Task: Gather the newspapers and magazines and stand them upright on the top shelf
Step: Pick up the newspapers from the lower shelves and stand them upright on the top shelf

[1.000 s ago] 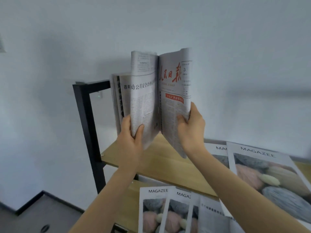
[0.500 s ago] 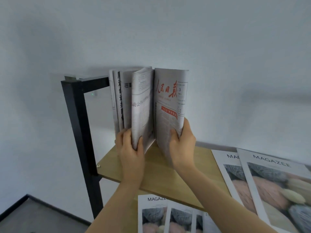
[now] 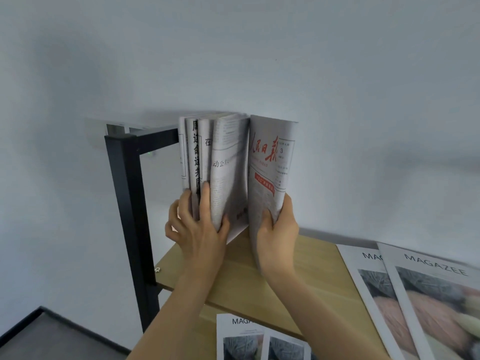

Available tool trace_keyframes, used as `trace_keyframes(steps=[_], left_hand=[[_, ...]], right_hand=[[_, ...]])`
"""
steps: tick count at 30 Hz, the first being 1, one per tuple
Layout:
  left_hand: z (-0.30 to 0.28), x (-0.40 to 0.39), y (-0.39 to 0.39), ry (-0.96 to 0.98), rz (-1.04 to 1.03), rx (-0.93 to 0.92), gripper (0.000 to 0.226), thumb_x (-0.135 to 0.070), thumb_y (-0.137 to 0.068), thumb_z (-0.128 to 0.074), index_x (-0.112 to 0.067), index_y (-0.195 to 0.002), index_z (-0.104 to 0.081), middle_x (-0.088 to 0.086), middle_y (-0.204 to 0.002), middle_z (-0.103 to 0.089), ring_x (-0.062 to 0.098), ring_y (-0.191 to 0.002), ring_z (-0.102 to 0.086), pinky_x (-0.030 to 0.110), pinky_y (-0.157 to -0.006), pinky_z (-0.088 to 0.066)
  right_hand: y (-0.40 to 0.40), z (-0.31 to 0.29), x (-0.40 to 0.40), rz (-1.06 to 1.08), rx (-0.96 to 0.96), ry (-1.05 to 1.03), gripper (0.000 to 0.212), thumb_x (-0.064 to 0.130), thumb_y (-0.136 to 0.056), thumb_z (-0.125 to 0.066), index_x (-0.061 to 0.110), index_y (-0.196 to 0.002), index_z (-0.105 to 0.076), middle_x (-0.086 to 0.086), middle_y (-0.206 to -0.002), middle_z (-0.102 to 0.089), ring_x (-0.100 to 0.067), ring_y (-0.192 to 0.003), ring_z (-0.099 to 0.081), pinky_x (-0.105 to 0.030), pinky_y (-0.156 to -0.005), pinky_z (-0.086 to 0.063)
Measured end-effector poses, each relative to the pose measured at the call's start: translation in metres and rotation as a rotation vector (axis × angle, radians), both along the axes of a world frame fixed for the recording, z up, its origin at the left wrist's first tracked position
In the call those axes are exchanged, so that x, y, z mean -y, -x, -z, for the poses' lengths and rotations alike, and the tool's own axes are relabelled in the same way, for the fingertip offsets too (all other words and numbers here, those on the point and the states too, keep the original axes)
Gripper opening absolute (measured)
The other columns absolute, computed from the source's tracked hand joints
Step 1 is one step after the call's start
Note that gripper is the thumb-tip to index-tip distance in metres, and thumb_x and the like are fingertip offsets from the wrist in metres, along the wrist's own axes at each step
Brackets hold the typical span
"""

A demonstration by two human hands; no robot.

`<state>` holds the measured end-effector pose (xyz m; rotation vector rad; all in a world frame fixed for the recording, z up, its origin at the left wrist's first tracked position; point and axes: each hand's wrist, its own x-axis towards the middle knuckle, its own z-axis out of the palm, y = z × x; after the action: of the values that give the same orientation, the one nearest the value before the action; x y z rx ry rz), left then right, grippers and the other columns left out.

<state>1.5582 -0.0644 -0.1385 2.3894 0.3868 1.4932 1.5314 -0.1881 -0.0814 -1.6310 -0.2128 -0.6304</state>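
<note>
Several folded newspapers (image 3: 228,162) stand upright at the left end of the wooden top shelf (image 3: 306,276), against the black frame. My left hand (image 3: 200,229) grips the lower edges of the left ones, fingers between the folds. My right hand (image 3: 279,229) holds the rightmost newspaper with the red title (image 3: 270,162) by its lower edge; its bottom rests on or just above the shelf. Two magazines titled MAGAZEE (image 3: 426,294) lie flat, overlapping, on the right part of the same shelf.
A black metal post (image 3: 127,203) rises at the shelf's left corner, with a crossbar behind the papers. A grey-white wall runs close behind. More magazines (image 3: 257,339) lie on the lower shelf. Dark floor (image 3: 39,339) shows at lower left.
Both hands have brought the newspapers down from the air and leftward, so they now stand on the shelf pressed close to the black frame. The view has moved closer.
</note>
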Motion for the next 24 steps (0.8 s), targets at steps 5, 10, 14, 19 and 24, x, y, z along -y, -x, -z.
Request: trace_keyframes(steps=[5, 10, 14, 19, 24], left_hand=[[-0.043, -0.009, 0.003, -0.233, 0.065, 0.155, 0.083, -0.031, -0.081, -0.067, -0.02, -0.148, -0.02, 0.015, -0.144, -0.02, 0.041, -0.133, -0.03, 0.053, -0.107, -0.027], [-0.13, -0.018, -0.001, -0.473, 0.175, 0.302, 0.058, -0.011, -0.086, -0.059, -0.003, -0.141, -0.043, 0.018, -0.138, -0.036, 0.039, -0.133, -0.035, 0.044, -0.11, -0.036], [-0.163, -0.032, -0.006, -0.485, 0.255, 0.255, 0.041, -0.012, -0.082, -0.062, -0.001, -0.121, -0.058, 0.018, -0.11, -0.058, 0.031, -0.104, -0.056, 0.039, -0.078, -0.054], [-0.158, -0.033, 0.0, -0.334, 0.39, 0.318, 0.022, -0.011, -0.088, -0.063, -0.001, -0.107, -0.064, 0.018, -0.098, -0.053, 0.028, -0.086, -0.056, 0.032, -0.074, -0.051], [-0.166, -0.026, 0.013, -0.195, 0.525, 0.244, 0.035, -0.034, -0.098, -0.044, -0.01, -0.115, -0.063, 0.007, -0.098, -0.045, 0.019, -0.085, -0.052, 0.027, -0.073, -0.045]], right_hand=[[-0.003, 0.005, -0.022, -0.025, -0.007, -0.032, 0.045, -0.002, -0.093, -0.042, 0.019, -0.132, -0.047, 0.006, -0.123, -0.06, -0.009, -0.115, -0.055, -0.035, -0.1, -0.046], [-0.002, 0.009, -0.043, -0.088, -0.01, 0.004, 0.046, -0.002, -0.094, -0.038, 0.019, -0.135, -0.042, 0.005, -0.128, -0.055, -0.012, -0.12, -0.051, -0.04, -0.105, -0.043], [-0.003, 0.012, -0.051, -0.086, -0.011, 0.035, 0.049, 0.001, -0.095, -0.038, 0.023, -0.138, -0.039, 0.005, -0.133, -0.051, -0.015, -0.124, -0.048, -0.038, -0.106, -0.041], [-0.002, 0.012, -0.056, -0.155, 0.013, 0.023, 0.049, 0.004, -0.095, -0.037, 0.023, -0.14, -0.039, 0.008, -0.135, -0.047, -0.008, -0.126, -0.043, -0.032, -0.109, -0.037], [-0.001, 0.014, -0.067, -0.238, 0.02, 0.126, 0.056, 0.03, -0.095, -0.049, 0.022, -0.146, -0.027, 0.007, -0.146, -0.032, -0.007, -0.135, -0.031, -0.036, -0.115, -0.029]])
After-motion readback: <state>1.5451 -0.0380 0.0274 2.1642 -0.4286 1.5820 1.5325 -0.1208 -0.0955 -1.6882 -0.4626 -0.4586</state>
